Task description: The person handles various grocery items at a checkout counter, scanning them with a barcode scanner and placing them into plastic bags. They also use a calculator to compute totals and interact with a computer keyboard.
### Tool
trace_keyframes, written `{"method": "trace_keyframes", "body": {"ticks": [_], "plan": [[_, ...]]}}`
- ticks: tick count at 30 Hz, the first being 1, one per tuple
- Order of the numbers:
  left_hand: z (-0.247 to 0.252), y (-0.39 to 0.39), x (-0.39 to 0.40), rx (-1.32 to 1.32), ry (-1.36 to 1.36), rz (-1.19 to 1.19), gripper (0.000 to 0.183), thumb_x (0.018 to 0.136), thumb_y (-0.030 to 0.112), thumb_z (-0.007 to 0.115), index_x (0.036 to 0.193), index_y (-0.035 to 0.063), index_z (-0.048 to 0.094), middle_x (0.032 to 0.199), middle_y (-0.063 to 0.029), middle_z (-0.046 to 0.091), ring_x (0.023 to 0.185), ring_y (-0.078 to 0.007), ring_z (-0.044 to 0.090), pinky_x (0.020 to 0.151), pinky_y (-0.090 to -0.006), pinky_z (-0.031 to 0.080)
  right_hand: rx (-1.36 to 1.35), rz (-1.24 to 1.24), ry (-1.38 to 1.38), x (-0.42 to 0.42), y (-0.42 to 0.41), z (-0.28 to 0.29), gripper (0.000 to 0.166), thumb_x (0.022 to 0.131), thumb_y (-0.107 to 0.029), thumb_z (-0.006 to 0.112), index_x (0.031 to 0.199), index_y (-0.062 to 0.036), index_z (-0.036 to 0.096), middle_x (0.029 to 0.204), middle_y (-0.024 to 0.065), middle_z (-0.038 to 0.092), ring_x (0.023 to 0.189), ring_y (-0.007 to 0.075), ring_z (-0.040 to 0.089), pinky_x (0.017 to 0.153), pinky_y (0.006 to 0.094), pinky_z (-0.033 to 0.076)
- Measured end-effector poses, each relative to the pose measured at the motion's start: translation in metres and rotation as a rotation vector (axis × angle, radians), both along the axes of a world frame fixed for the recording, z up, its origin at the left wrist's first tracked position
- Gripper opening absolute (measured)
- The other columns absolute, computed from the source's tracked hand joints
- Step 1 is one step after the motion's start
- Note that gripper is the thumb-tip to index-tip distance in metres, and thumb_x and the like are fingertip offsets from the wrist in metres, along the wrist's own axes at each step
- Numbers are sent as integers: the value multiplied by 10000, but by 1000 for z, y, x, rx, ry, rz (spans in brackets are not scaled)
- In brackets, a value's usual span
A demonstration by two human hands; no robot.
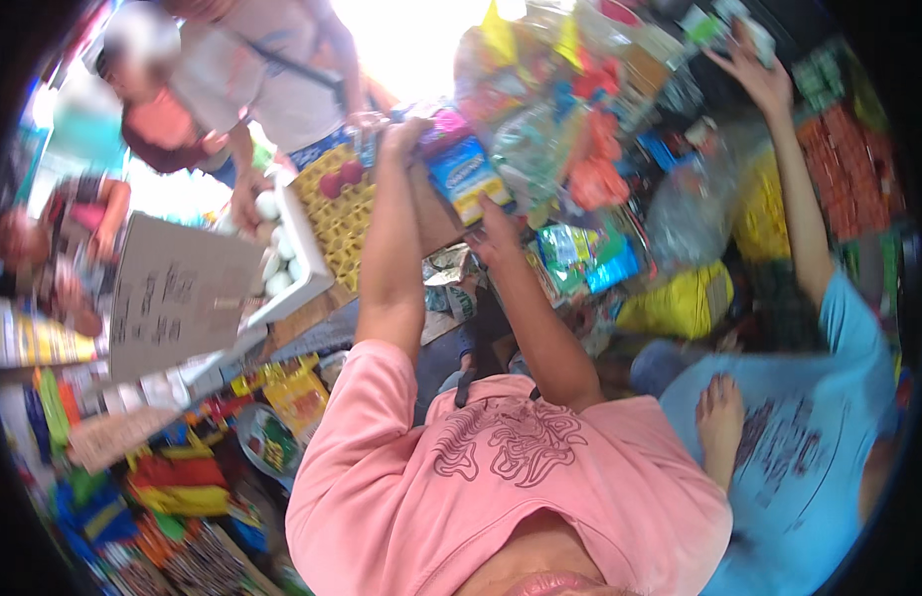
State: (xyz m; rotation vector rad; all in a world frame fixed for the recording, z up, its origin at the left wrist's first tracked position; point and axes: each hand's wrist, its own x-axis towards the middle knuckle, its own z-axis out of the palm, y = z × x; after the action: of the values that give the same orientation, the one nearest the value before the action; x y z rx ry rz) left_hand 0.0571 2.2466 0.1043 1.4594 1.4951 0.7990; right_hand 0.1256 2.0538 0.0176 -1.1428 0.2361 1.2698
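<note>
My left hand point(406, 135) reaches forward beside a pink and purple packet point(447, 127); blur hides how its fingers lie and whether they grip anything. My right hand point(495, 229) grips the lower end of a blue and yellow packet point(467, 177), with a finger over its face. The packet bears writing. To the left of my left forearm lies a yellow egg tray point(342, 212) with round dark-red things point(342, 179) on it. Across from me, another person's hand point(365, 123) is close to my left hand. That person's other hand point(246, 201) reaches among white eggs in a white foam box point(308, 253).
A cardboard sign point(181, 298) with writing stands left. Coloured packets point(181, 480) crowd the lower left. Plastic bags point(535, 153) hang ahead. At right, a person in a blue shirt point(789, 447) raises an arm point(800, 201); a bare foot point(720, 421) is close to my right side.
</note>
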Motion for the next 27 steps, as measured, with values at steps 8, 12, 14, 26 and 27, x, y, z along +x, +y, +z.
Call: {"method": "trace_keyframes", "body": {"ticks": [8, 12, 14, 26, 27], "plan": [[4, -52, 15, 71, -331, -120, 435, 732, 196, 742, 1047, -85, 640, 961, -135, 669, 848, -235, 637, 742, -331, 496, 29, -289, -220, -5, 14, -16, 519, 829, -111, 745, 1271, -89, 474, 1147, 96, 608, 1030, 222, 631, 817, 424, 544], [-60, -74, -13, 363, -511, 197, 377, 774, 144, 717, 1074, -67, 628, 1011, -146, 657, 859, -231, 638, 803, -332, 503, 322, -309, -274, -31, -42, 23, 483, 812, -41, 738, 1224, -42, 488, 1113, 102, 615, 998, 214, 645, 816, 360, 551], [-68, -122, -23, 236, -835, 230, 439, 802, 92, 693, 1189, -58, 548, 1144, -156, 606, 961, -238, 625, 858, -358, 512, 342, -273, -201, -19, -72, 18, 463, 818, -29, 729, 1216, -51, 493, 1113, 98, 618, 1006, 216, 646, 820, 354, 552], [-201, -386, -36, -144, -620, -102, 495, 803, 141, 573, 1266, -3, 477, 1161, -118, 592, 1030, -243, 615, 881, -382, 522, 358, -471, 256, 126, -255, -60, 424, 815, -200, 615, 1212, -60, 571, 1115, 127, 668, 996, 295, 669, 864, 466, 545], [-204, -383, -2, -509, -933, 61, 503, 793, 130, 583, 1268, -2, 477, 1150, -104, 592, 1022, -231, 614, 877, -378, 518, 371, -513, 191, 148, -252, -81, 421, 808, -204, 617, 1200, -56, 574, 1101, 126, 674, 979, 300, 673, 852, 474, 546]]}}
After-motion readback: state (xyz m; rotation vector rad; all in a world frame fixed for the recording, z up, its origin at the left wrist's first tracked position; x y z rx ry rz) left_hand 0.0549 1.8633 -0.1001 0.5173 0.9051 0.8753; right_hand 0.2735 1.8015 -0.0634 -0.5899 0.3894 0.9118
